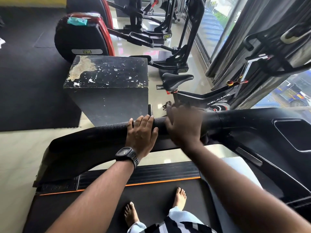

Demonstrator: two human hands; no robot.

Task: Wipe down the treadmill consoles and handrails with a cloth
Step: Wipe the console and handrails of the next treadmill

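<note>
I stand barefoot on the treadmill belt (104,204). Its black foam-covered handrail (94,133) runs across the middle of the head view toward the console housing (262,125) at the right. My left hand (141,132), with a dark watch on the wrist, lies over the rail with its fingers curled across the top. My right hand (183,126) is on the rail just to the right of it and is blurred by motion. No cloth shows in either hand; anything under the right palm is hidden.
A worn black box (107,84) stands just beyond the rail. A black spin bike (202,98) is behind it to the right, by the curtained window (223,31). A red and black machine (84,39) at the back left has a teal item (76,21) on top.
</note>
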